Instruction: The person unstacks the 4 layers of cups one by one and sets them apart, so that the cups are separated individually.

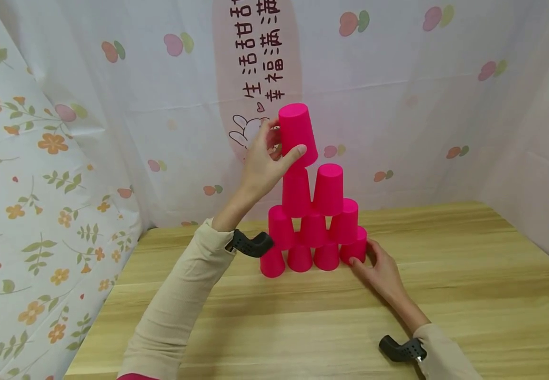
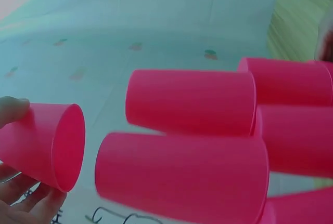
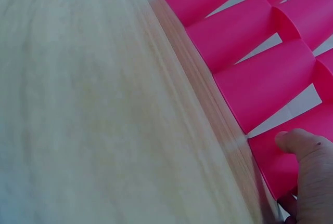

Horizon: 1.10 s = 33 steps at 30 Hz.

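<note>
My left hand (image 1: 263, 164) grips a bright pink cup (image 1: 297, 132), mouth down and slightly tilted, high over a pyramid of matching upside-down cups. In the left wrist view, a gap shows between the held cup's rim (image 2: 69, 146) and the two cups of the pyramid's top row, one of them the right-hand top cup (image 1: 328, 191). Below those stand a row of three and a bottom row of several. At the pyramid's lower right, my right hand (image 1: 382, 272) holds the end bottom cup (image 1: 357, 244) between thumb and fingers; its thumb (image 3: 297, 142) lies on the cup's side.
The pyramid stands on a wood-grain table (image 1: 302, 322). Behind it hangs a pale printed curtain (image 1: 397, 121) with writing and a rabbit drawing, and a floral curtain (image 1: 41, 211) hangs at the left. Dark straps (image 1: 250, 244) sit around both wrists.
</note>
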{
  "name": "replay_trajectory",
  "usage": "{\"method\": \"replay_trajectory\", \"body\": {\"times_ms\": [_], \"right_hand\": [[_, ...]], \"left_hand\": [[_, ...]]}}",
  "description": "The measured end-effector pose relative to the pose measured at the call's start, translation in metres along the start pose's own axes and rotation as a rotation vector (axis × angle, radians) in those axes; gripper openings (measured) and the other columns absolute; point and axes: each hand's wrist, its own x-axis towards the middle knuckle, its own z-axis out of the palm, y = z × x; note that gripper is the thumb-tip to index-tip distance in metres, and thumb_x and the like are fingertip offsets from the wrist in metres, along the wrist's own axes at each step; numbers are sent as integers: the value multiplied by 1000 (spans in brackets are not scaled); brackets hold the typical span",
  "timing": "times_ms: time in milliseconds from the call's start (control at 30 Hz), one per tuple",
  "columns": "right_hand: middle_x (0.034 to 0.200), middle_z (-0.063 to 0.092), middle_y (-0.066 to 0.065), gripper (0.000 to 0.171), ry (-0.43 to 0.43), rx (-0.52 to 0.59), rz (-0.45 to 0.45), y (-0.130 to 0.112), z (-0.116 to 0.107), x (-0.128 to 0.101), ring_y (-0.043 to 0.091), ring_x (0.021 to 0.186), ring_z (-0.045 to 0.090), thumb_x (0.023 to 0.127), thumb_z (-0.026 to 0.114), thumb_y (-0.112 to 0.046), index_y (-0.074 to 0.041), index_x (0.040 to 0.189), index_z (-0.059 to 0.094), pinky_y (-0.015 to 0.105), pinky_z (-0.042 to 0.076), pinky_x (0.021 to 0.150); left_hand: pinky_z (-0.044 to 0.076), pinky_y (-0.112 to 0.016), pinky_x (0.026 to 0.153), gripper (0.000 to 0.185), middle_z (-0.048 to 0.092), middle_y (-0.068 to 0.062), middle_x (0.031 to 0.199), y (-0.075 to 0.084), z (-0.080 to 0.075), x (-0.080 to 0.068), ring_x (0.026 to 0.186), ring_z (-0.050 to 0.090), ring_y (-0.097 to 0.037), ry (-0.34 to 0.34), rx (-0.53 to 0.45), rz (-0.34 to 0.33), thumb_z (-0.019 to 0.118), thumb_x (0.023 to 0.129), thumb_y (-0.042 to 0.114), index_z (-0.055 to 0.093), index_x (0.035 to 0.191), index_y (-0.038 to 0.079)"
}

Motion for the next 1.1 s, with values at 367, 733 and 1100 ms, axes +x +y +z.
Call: {"method": "replay_trajectory", "body": {"times_ms": [367, 733, 1100], "right_hand": [[126, 52, 25, 58, -5, -4, -9, 1, 1, 1, 39, 117, 49, 83, 70, -17, 6, 128, 44, 47, 40, 95], [125, 52, 24, 56, 1, 9, -19, 0, 0, 2, 38, 116, 50, 82, 70, -13, 6, 128, 45, 47, 40, 95], [123, 53, 23, 56, -19, 14, 15, 0, 0, 2, 36, 115, 50, 82, 71, -15, 5, 127, 45, 48, 40, 95]], "left_hand": [[51, -32, 85, 59, 57, -13, 118, 0, -41, -13, 104, 55, -21, 95, 95, 22, 69, 81, 11, 40, 131, 0], [48, -37, 89, 51, 56, -20, 119, 19, -92, -57, 106, 54, -26, 193, 235, -87, 64, 84, 5, 40, 129, -5], [49, -31, 87, 55, 57, -12, 121, -37, -130, -93, 106, 54, -22, 233, 299, -169, 68, 84, 13, 41, 131, 2]]}}
